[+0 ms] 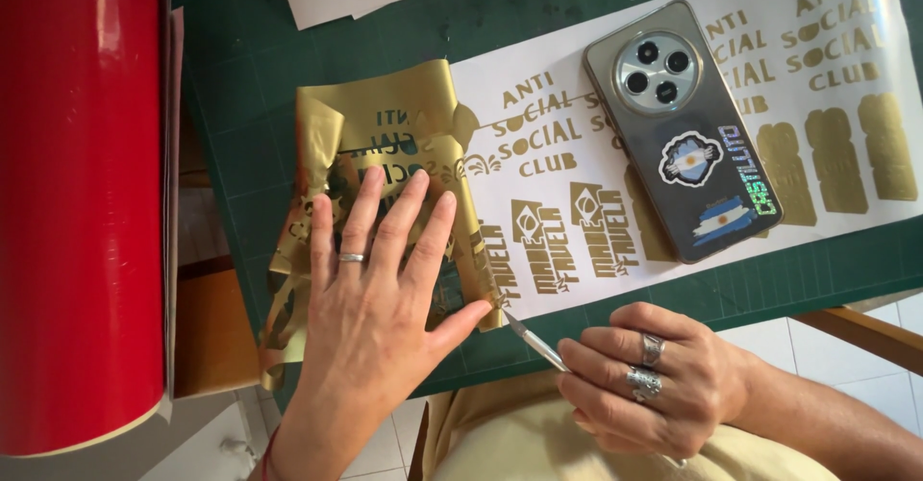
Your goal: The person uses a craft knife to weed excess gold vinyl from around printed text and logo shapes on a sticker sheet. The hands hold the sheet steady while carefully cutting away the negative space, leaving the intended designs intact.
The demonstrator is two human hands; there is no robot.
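Here my left hand [380, 294] lay flat, fingers spread, on the peeled gold vinyl [385, 154], while my right hand [654, 380] pinched a thin weeding blade [535, 342] beside the backing sheet [596, 279].

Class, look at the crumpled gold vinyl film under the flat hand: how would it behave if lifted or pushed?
The crumpled gold vinyl film is probably floppy: it already lies folded and wrinkled under the left hand. It seems light, being thin and full of cut-out holes, so it may tear easily. It might cling to itself, since its folds stay bunched.
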